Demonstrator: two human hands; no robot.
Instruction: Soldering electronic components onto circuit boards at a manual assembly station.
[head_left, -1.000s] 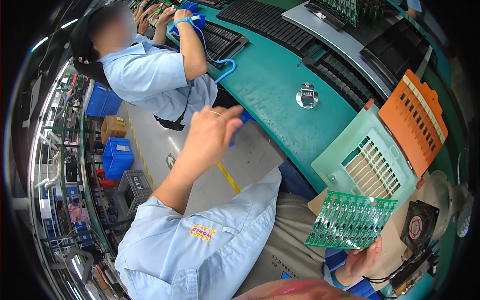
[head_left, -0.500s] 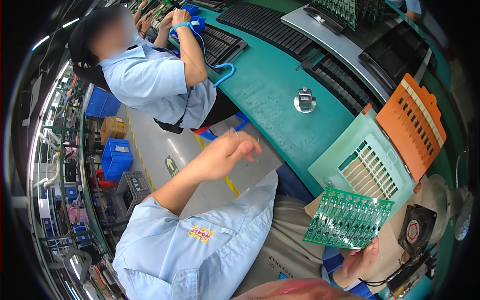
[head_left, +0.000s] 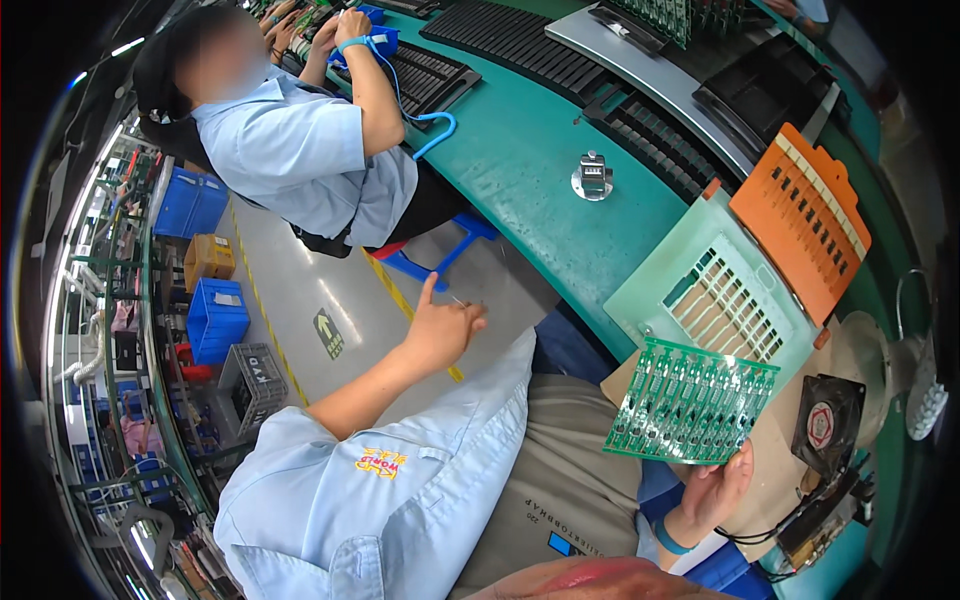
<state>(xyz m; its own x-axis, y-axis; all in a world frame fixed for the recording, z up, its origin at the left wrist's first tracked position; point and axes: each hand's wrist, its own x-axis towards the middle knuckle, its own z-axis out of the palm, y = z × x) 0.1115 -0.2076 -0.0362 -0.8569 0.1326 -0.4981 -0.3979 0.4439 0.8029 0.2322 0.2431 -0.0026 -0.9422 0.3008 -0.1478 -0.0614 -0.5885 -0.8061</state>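
Observation:
My right hand point(head_left: 715, 490) grips the lower right edge of a green circuit board panel point(head_left: 690, 402). The panel is tilted, with rows of small identical boards facing up. Out over the aisle, left of the table edge, is my left hand point(head_left: 440, 328). Its index finger points up while the other fingers curl; a thin, shiny, wire-like thing shows at them, too fine to name. Just beyond the panel lies a pale green slotted fixture point(head_left: 655, 280), its hinged orange lid point(head_left: 800, 225) swung back. The panel overlaps the fixture's near edge in this view.
A small metal tally counter point(head_left: 592, 178) stands on the green table point(head_left: 530, 185). Black slotted conveyor pads point(head_left: 515, 50) run along its far side. A black fan point(head_left: 830, 425) sits right of the panel. A co-worker point(head_left: 290, 150) sits at the left; blue crates point(head_left: 216, 320) stand beyond the aisle.
My left hand has turned and drawn slightly back to the left, and its index finger now sticks up. The panel has risen a little in my right hand. The whole view has shifted slightly.

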